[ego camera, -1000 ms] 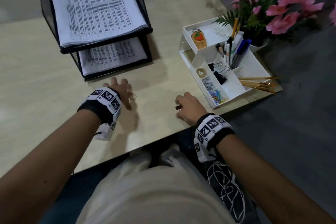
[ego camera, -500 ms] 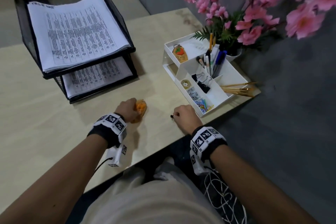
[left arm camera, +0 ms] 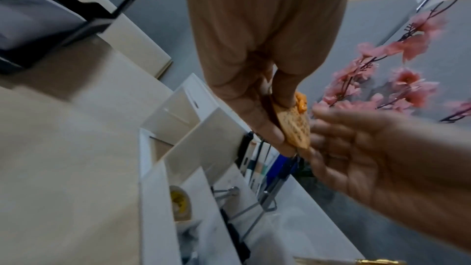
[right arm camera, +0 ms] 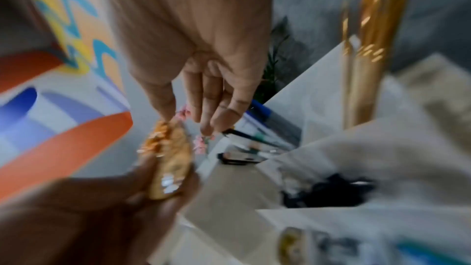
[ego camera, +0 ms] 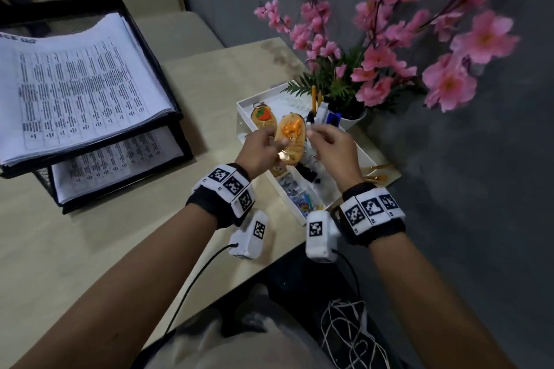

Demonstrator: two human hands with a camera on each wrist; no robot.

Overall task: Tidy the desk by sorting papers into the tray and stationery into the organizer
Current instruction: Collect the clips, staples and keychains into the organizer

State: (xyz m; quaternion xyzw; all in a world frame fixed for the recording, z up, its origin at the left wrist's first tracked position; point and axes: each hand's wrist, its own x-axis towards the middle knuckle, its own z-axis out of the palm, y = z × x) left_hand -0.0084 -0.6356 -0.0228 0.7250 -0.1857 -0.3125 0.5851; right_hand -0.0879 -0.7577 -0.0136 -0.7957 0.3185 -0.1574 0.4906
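Left grip [ego camera: 263,145] pinches oval wooden keychain [ego camera: 290,137], raised orange figure; right grip [ego camera: 331,145] loose, fingertips at its edge; wrist views blurred.

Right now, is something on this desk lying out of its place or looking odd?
Yes: the thin gold sticks lie across the right rim of the white compartment organizer and reach past the desk edge. The oval wooden keychain with an orange figure is still in the left hand, not yet stored.
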